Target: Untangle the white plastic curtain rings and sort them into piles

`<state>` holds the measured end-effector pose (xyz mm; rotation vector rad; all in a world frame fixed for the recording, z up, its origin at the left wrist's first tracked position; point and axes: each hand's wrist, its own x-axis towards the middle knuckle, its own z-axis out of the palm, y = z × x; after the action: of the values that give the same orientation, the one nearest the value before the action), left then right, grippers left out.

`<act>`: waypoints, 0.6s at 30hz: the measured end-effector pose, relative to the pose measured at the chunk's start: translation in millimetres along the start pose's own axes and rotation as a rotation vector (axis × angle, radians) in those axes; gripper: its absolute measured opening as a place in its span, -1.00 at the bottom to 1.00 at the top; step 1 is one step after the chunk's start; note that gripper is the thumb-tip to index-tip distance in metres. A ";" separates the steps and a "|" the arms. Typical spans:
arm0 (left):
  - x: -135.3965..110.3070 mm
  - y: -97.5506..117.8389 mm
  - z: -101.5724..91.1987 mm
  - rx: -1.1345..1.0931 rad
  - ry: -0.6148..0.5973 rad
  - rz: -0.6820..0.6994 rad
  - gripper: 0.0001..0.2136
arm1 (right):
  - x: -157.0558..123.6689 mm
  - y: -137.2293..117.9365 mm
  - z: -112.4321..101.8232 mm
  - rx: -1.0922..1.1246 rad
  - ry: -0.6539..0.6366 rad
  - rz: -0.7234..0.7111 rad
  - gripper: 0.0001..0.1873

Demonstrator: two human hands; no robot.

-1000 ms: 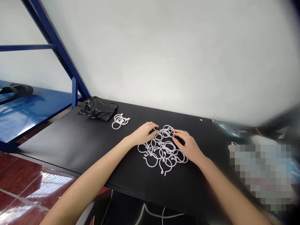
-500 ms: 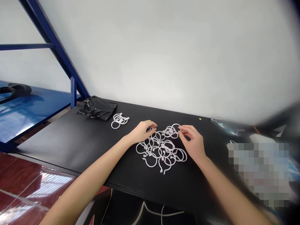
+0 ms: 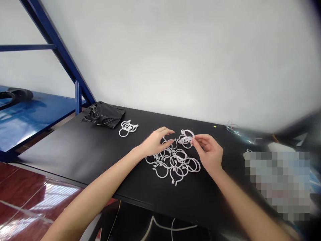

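The work surface is a black table (image 3: pixel 75 150) set against a white wall (image 3: pixel 175 50). A ring pile (image 3: pixel 175 164) of white plastic rings, each with a small clip tab, lies loosely overlapped near the table centre. The right hand (image 3: pixel 210 154) is positioned at the right far edge of the ring pile, with thumb and forefinger closed in a pinch on a ring cluster (image 3: pixel 187 137), which is raised slightly at the far side of the pile; the remaining fingers are curled toward the palm. The left hand (image 3: pixel 152 144) is positioned at the left far edge of the pile, palm down, fingers loosely curved, with the fingertips (image 3: pixel 171 142) just beside the ring cluster. Whether the left fingers grip a ring cannot be determined. A small ring group (image 3: pixel 127 128) lies well apart to the left, on the far part of the table. A crumpled black plastic bag (image 3: pixel 104 115) lies just beside it, further left. A blue shelf frame (image 3: pixel 60 52) stands beyond the left end of the table.
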<state>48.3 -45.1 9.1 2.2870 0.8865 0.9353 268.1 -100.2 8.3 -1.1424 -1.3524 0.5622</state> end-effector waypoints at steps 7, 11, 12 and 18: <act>0.5 20.9 9.4 -0.140 0.010 0.072 -0.69 | -7.4 -13.6 3.6 0.150 -0.081 0.076 -0.80; 0.1 30.0 14.0 -0.233 0.012 0.047 -0.77 | -9.7 -18.6 4.6 0.192 -0.170 0.111 -0.82; -0.1 31.0 14.9 -0.264 0.002 0.033 -0.79 | -9.8 -19.0 4.7 0.195 -0.176 0.120 -0.82; 2.2 28.6 10.0 -0.474 -0.022 -0.213 -0.67 | -4.2 -14.0 1.7 0.182 -0.062 0.158 -0.80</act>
<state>67.7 -64.4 22.5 1.7622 0.7809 0.9096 261.6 -108.9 18.3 -1.0948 -1.2426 0.8245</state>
